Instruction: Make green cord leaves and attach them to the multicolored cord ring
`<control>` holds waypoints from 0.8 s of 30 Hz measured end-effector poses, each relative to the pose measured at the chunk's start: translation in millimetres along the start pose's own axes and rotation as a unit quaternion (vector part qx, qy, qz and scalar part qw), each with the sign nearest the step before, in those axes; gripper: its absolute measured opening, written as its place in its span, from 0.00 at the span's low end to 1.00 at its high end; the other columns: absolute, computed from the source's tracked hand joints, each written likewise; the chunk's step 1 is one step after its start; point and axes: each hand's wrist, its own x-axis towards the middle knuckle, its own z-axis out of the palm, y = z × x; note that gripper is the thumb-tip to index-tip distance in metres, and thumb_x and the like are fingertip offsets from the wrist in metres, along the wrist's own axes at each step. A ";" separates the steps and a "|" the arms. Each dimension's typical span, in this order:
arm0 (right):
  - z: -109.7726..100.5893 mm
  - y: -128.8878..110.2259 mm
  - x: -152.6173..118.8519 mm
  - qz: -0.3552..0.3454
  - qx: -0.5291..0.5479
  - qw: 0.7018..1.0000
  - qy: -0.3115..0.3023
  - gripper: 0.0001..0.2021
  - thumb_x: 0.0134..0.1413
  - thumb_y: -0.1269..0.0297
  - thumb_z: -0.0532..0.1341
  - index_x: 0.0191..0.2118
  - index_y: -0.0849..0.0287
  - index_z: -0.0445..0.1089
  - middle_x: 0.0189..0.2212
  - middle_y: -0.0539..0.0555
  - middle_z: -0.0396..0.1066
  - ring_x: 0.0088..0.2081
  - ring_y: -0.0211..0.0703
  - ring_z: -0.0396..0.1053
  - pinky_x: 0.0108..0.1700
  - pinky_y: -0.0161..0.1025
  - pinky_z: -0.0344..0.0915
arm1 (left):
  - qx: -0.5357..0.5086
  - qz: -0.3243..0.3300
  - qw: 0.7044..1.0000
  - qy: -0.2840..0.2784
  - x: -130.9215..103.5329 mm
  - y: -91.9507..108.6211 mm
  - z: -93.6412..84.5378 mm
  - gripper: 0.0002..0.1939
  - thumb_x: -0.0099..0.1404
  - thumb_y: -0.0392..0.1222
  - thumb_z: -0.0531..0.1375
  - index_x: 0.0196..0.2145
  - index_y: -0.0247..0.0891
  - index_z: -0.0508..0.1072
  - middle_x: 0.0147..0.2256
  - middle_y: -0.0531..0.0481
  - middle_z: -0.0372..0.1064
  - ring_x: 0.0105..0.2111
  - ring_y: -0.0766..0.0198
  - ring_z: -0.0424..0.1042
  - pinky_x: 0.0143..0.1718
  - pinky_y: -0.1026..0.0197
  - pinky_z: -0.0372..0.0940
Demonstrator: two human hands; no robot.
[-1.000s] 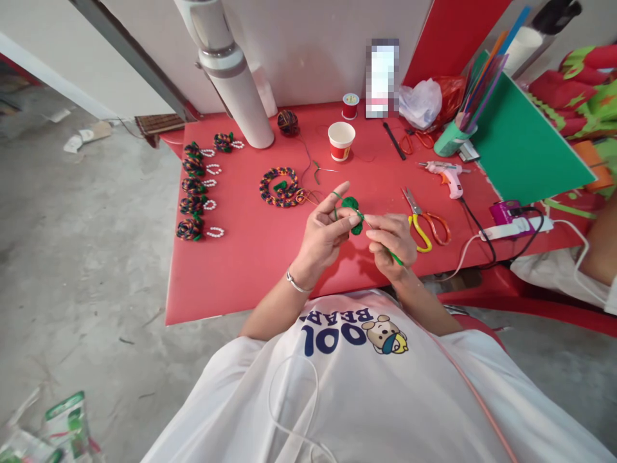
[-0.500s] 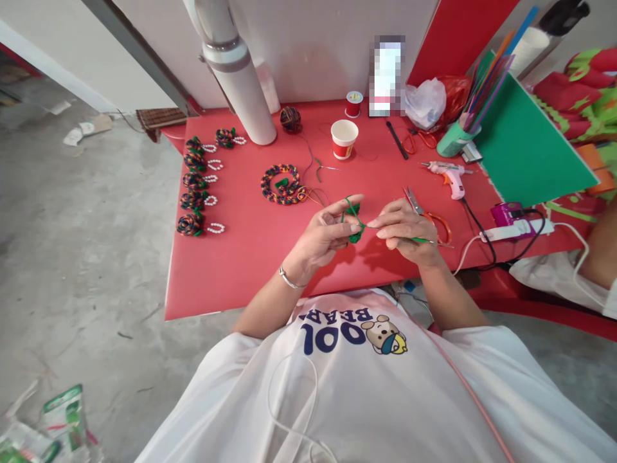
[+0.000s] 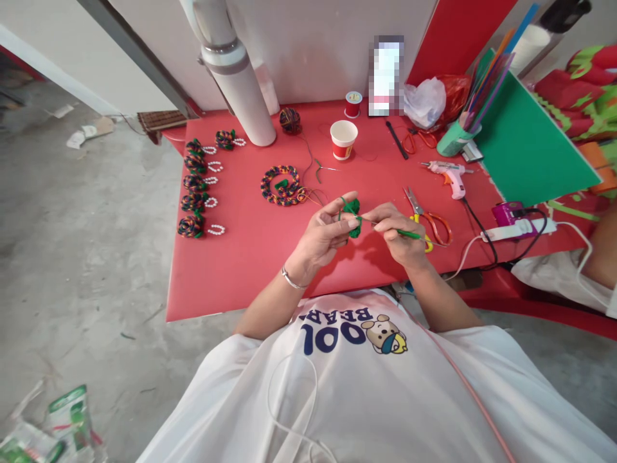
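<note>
Between thumb and fingers, my left hand (image 3: 328,233) pinches a small piece of green crochet (image 3: 355,230), with green yarn looped over the index finger. My right hand (image 3: 399,233) grips a crochet hook (image 3: 409,235) with a green handle; its tip meets the crochet piece by my left thumb. Just right of that hand lie orange- and yellow-handled scissors (image 3: 436,225) on the red table (image 3: 250,270). A braided multicolour ring (image 3: 272,172) with loose yarn ends rests to the left of my hands. Near it is a thin metal needle or hook (image 3: 330,168).
Several dark multicolour knitted flowers (image 3: 191,225) with white bead loops (image 3: 216,229) line the left edge. Farther back stand a paper cup (image 3: 343,145), a white lamp column (image 3: 250,103) and a yarn ball (image 3: 290,120). At right are a pink glue gun (image 3: 450,177) and a power strip (image 3: 515,230).
My right hand has turned and shifted slightly left, so the hook's green handle and the scissors' yellow handle show more. The yarn loop on my left index finger sits lower.
</note>
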 end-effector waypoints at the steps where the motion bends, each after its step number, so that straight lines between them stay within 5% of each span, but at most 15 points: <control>1: -0.1 -0.9 -0.2 0.009 -0.001 1.000 -0.002 0.15 0.69 0.45 0.61 0.40 0.48 0.78 0.47 0.53 0.83 0.48 0.48 0.80 0.49 0.54 0.79 | 0.001 0.008 1.000 0.008 0.9 -1.6 0.1 0.40 0.49 0.36 0.78 0.61 0.39 0.77 0.26 0.57 0.72 0.16 0.79 0.50 0.17 0.67 0.40; 6: 4.1 -7.1 0.9 0.035 0.028 0.999 -0.003 0.16 0.70 0.45 0.60 0.41 0.50 0.77 0.49 0.54 0.81 0.51 0.47 0.79 0.48 0.50 0.80 | -0.005 0.075 0.996 0.049 6.0 -11.6 0.4 0.40 0.45 0.35 0.79 0.58 0.41 0.79 0.27 0.59 0.70 0.19 0.77 0.57 0.18 0.67 0.45; 11: 13.2 -9.0 -0.1 0.045 0.024 0.998 0.026 0.16 0.70 0.45 0.61 0.39 0.51 0.76 0.47 0.55 0.82 0.49 0.46 0.80 0.47 0.49 0.81 | 0.000 0.129 0.989 0.075 6.0 -11.2 -6.5 0.28 0.52 0.37 0.75 0.52 0.46 0.82 0.35 0.55 0.75 0.20 0.77 0.50 0.19 0.65 0.48; 15: 17.9 -3.7 -3.2 0.052 0.028 0.996 0.066 0.15 0.71 0.46 0.60 0.41 0.51 0.76 0.48 0.55 0.81 0.50 0.46 0.80 0.49 0.49 0.81 | 0.012 0.129 0.990 0.052 4.5 -6.4 -13.4 0.21 0.57 0.42 0.70 0.49 0.48 0.82 0.52 0.50 0.79 0.20 0.76 0.47 0.18 0.63 0.46; 19: 20.3 -0.5 -4.0 0.048 0.057 0.995 0.073 0.12 0.72 0.49 0.61 0.42 0.49 0.76 0.49 0.53 0.81 0.51 0.46 0.80 0.51 0.49 0.80 | 0.018 0.141 0.990 0.015 6.2 -9.3 -17.4 0.12 0.58 0.50 0.72 0.37 0.42 0.83 0.58 0.46 0.77 0.19 0.78 0.46 0.18 0.64 0.47; 22: 21.1 -2.4 -2.4 0.053 0.070 0.993 0.081 0.11 0.71 0.50 0.61 0.42 0.48 0.77 0.48 0.53 0.82 0.51 0.46 0.80 0.53 0.49 0.79 | 0.092 0.198 0.976 0.011 9.4 -14.7 -19.2 0.15 0.58 0.52 0.75 0.27 0.39 0.81 0.56 0.44 0.77 0.23 0.76 0.59 0.22 0.63 0.58; 24: 21.5 -5.1 -0.9 0.048 0.064 0.993 0.086 0.11 0.71 0.50 0.62 0.43 0.47 0.78 0.48 0.53 0.82 0.51 0.47 0.79 0.52 0.49 0.79 | 0.171 0.265 0.948 0.033 11.3 -17.9 -19.7 0.13 0.59 0.50 0.76 0.26 0.41 0.83 0.53 0.43 0.78 0.34 0.67 0.73 0.31 0.62 0.67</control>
